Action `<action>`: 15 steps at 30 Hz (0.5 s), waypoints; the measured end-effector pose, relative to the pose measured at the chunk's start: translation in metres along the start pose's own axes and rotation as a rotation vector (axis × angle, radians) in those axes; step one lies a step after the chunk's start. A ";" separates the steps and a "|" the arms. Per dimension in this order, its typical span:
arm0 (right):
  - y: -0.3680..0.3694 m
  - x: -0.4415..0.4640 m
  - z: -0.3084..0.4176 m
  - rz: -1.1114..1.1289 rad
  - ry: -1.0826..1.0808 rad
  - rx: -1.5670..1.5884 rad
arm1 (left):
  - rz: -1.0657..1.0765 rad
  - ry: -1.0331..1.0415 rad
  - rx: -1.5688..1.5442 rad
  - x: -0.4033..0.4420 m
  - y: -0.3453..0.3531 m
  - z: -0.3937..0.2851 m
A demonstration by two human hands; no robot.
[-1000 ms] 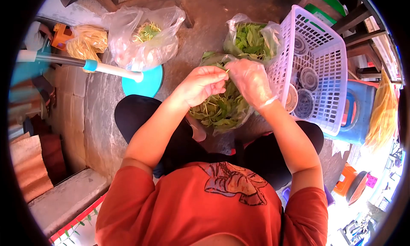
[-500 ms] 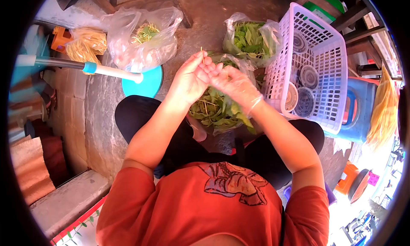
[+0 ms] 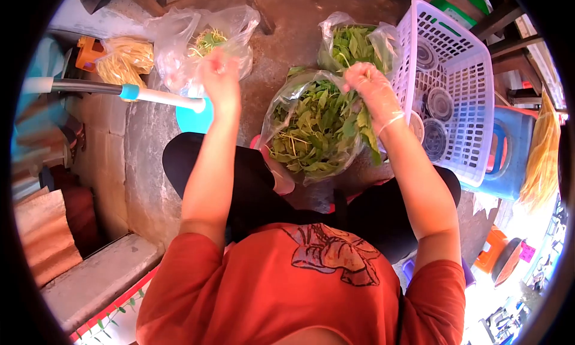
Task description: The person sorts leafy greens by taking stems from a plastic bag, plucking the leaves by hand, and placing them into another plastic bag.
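Note:
My right hand (image 3: 372,92), in a thin clear glove, is closed around leafy green stems (image 3: 365,128) whose leaves hang below it. Under and left of it, an open plastic bag full of leafy greens (image 3: 314,126) rests on the floor between my legs. A second bag of leafy greens (image 3: 353,47) stands just beyond. My left hand (image 3: 219,70) is raised at the near edge of a clear plastic bag (image 3: 173,61) with a small heap of pale stems (image 3: 208,41) in it. Motion smears its fingers, so what they hold is unclear.
A white slatted basket (image 3: 446,84) with round lids inside stands at the right, beside a blue container (image 3: 515,144). A pole with a white end (image 3: 165,98) crosses from the left over a turquoise round object (image 3: 194,119). Yellowish plastic bags (image 3: 124,61) lie at far left.
My hands were together above the greens, fingers pinching a thin stem. They have parted: the left moved toward the bag of pale stems, the right moved right and holds leafy stems.

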State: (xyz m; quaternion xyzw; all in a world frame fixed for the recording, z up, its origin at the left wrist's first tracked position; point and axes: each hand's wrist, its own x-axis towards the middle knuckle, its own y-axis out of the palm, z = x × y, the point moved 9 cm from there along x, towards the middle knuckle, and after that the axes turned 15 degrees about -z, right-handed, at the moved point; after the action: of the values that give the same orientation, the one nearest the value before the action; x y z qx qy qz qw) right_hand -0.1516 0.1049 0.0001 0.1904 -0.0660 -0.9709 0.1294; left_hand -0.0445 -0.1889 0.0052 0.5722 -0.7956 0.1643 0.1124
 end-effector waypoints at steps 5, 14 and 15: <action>-0.006 -0.006 0.005 -0.016 0.053 0.043 | 0.974 0.347 0.399 -0.157 0.070 -0.014; -0.007 -0.010 0.015 0.043 -0.079 0.000 | 1.239 0.252 0.588 -0.189 0.081 0.032; -0.008 -0.009 0.019 0.033 -0.105 -0.002 | 1.196 0.139 0.482 -0.178 0.083 0.020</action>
State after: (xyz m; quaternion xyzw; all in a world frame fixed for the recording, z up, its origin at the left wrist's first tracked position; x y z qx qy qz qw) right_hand -0.1527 0.1167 0.0191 0.1381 -0.0748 -0.9773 0.1422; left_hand -0.0664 -0.0168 -0.0892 0.0277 -0.9087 0.4091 -0.0787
